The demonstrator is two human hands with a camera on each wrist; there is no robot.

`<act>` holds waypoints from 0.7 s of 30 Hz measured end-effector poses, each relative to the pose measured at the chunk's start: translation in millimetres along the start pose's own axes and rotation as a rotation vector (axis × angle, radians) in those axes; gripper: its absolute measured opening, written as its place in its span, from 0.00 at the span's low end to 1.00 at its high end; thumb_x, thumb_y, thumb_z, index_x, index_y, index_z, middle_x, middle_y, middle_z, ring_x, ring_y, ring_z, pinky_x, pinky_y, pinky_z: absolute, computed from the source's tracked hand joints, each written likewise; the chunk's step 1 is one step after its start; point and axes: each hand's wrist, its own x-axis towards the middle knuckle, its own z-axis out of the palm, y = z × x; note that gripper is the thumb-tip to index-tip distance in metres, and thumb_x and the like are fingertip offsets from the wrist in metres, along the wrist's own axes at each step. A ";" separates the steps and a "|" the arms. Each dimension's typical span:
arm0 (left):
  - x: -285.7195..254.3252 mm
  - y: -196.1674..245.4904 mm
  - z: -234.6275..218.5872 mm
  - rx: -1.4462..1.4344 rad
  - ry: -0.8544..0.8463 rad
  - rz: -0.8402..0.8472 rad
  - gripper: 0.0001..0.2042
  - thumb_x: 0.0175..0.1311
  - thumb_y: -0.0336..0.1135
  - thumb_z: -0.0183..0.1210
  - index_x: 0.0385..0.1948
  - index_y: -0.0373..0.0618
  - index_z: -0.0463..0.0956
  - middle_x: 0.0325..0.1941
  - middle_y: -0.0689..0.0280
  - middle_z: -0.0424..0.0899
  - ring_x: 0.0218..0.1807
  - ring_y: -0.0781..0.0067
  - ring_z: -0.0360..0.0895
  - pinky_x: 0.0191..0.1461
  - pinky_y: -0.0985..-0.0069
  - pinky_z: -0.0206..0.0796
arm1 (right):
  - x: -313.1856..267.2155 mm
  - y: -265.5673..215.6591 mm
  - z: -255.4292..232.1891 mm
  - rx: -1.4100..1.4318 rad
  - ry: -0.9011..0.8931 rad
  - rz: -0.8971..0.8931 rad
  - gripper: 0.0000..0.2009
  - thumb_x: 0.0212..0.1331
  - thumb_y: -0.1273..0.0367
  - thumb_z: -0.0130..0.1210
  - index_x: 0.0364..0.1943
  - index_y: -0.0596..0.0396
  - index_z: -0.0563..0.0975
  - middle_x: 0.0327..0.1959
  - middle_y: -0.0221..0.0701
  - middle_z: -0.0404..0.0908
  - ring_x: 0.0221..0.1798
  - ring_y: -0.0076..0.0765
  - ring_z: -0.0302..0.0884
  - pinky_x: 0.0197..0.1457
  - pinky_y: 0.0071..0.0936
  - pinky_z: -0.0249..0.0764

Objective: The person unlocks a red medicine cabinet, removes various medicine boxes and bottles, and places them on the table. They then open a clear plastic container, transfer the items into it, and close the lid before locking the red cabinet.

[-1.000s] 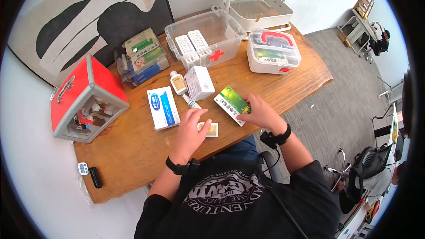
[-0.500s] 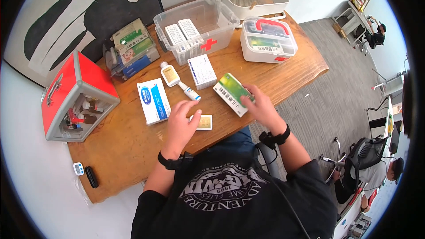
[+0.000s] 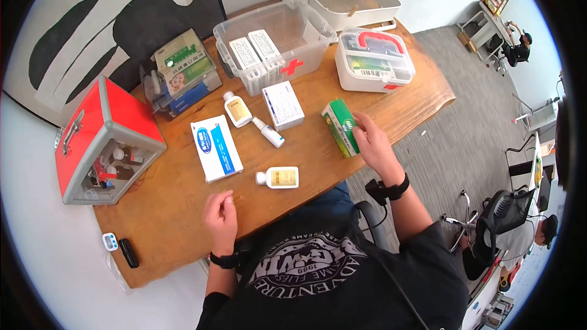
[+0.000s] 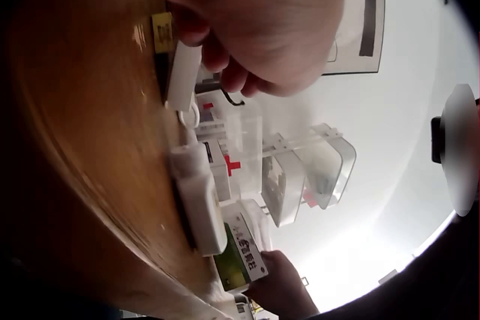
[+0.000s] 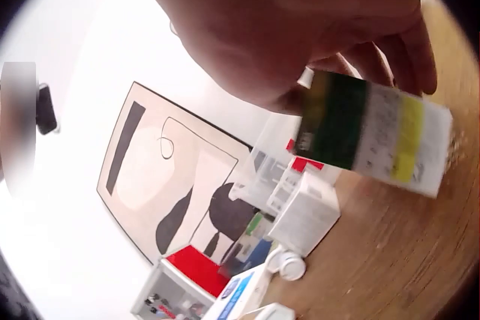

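Right hand (image 3: pixel 374 146) grasps a green box (image 3: pixel 341 127); left hand (image 3: pixel 221 212) rests loosely curled, holding nothing.

The glossy cardboard box stands on its edge on the wooden table (image 3: pixel 177 214), right of a small flat bottle (image 3: pixel 278 178).

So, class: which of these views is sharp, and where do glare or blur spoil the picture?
Head view: sharp but fisheye-bent, green box clear. Left wrist view: white glare beyond the table, left hand blurred. Right wrist view: green box motion-smeared under the right hand.
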 end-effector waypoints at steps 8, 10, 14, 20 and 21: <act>3.9 -38.1 -17.7 -0.101 0.185 -0.238 0.08 0.77 0.26 0.54 0.47 0.34 0.83 0.40 0.66 0.81 0.41 0.79 0.77 0.46 0.80 0.70 | 14.3 -68.8 -11.0 -0.188 0.009 -0.278 0.35 0.64 0.66 0.61 0.76 0.54 0.64 0.53 0.51 0.86 0.51 0.57 0.87 0.56 0.42 0.81; 5.3 -39.3 -17.7 -0.103 0.191 -0.249 0.08 0.77 0.24 0.54 0.46 0.33 0.82 0.40 0.64 0.80 0.41 0.78 0.77 0.46 0.80 0.70 | 35.1 -110.4 -27.5 0.067 -0.002 -0.323 0.34 0.62 0.71 0.62 0.74 0.54 0.65 0.54 0.50 0.86 0.51 0.50 0.88 0.56 0.39 0.80; 4.8 -41.5 -16.3 -0.125 0.178 -0.220 0.08 0.76 0.24 0.54 0.47 0.33 0.82 0.41 0.65 0.81 0.42 0.78 0.78 0.46 0.80 0.70 | 110.3 -196.2 -29.3 0.008 0.219 -0.599 0.29 0.63 0.68 0.60 0.69 0.53 0.68 0.51 0.52 0.86 0.50 0.56 0.86 0.56 0.43 0.80; 1.7 -46.5 -17.0 -0.248 0.245 -0.290 0.09 0.77 0.25 0.54 0.49 0.34 0.82 0.42 0.66 0.81 0.42 0.79 0.78 0.47 0.80 0.71 | 237.3 -207.8 14.5 -0.543 0.110 -0.438 0.23 0.61 0.61 0.61 0.58 0.57 0.72 0.48 0.54 0.86 0.53 0.63 0.85 0.57 0.52 0.80; 2.0 -46.7 -16.4 -0.288 0.253 -0.323 0.09 0.77 0.25 0.54 0.49 0.34 0.82 0.42 0.66 0.81 0.42 0.79 0.78 0.47 0.80 0.71 | 244.7 -213.9 18.6 -0.590 0.039 -0.372 0.24 0.61 0.61 0.62 0.57 0.60 0.72 0.48 0.55 0.86 0.54 0.63 0.85 0.58 0.52 0.80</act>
